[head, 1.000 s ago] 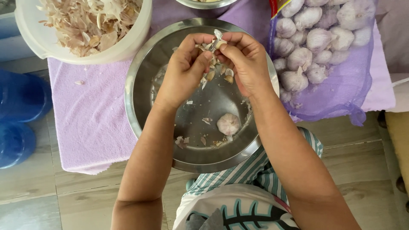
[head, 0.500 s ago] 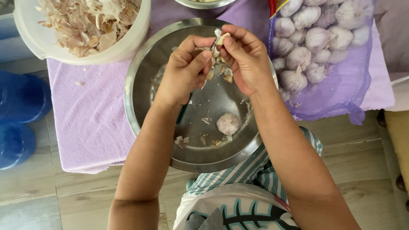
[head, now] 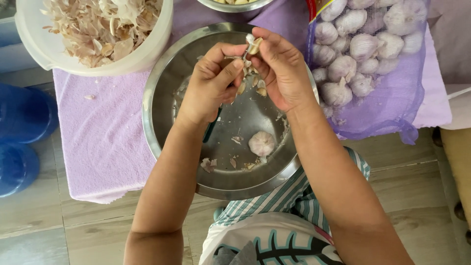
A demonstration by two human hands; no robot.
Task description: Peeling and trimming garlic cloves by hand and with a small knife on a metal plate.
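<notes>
Both hands meet above a round steel bowl (head: 162, 132). My left hand (head: 208, 83) and my right hand (head: 279, 73) pinch the same garlic clove (head: 253, 45) with loose papery skin hanging from it. A dark handle, perhaps of a small knife, pokes out under my left palm; I cannot tell for sure. One whole garlic bulb (head: 261, 143) lies on the bowl's bottom among scraps of skin.
A white tub (head: 147, 54) full of garlic skins stands at the top left. A purple mesh bag (head: 392, 108) of garlic bulbs lies at the right. A lilac cloth (head: 103, 142) covers the low table. Blue containers (head: 19, 137) stand on the floor at left. Another steel bowl's rim (head: 230, 7) shows at top.
Both hands have shifted slightly within the bowl's upper part while working the clove; the fingers have turned it a little. The bulb in the bowl has not moved.
</notes>
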